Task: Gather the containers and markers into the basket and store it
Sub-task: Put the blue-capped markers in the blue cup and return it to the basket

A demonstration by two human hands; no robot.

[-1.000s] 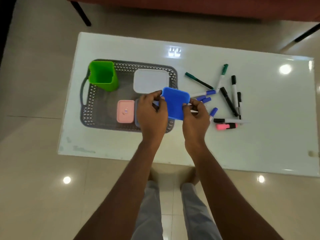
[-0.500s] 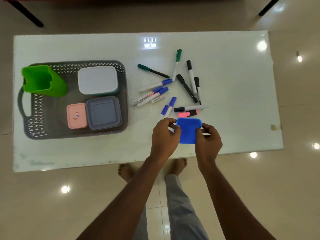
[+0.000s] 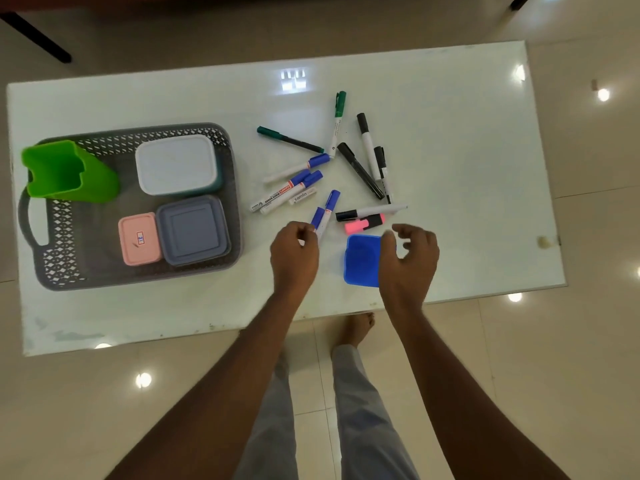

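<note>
Two blue-capped markers (image 3: 325, 211) lie side by side on the white table (image 3: 467, 161), just left of and beyond the blue container (image 3: 362, 261). Their long axis runs from near-left (barrel ends) to far-right (caps), so the barrel ends point at the left hand (image 3: 294, 254).

That hand is placed left of the blue container with its fingers curled. Its fingertips appear to touch the barrel end of the nearer marker. Whether a pinch is made cannot be told.

The right hand (image 3: 410, 258) is held over the right edge of the blue container, fingers loosely bent, nothing grasped; it is blurred. The blue container lies flat near the table's front edge.

Judgement: the left hand is the nearer one to the pair, and a grasp across the barrels, then a lift, is called for.

A pink highlighter (image 3: 363, 224) lies just beyond the blue container, and the other markers (image 3: 360, 169) are scattered farther beyond it. The grey basket (image 3: 234, 181), with a green pen holder (image 3: 69, 171) and three lidded boxes (image 3: 176, 164) in it, stands well left of the blue container.
</note>
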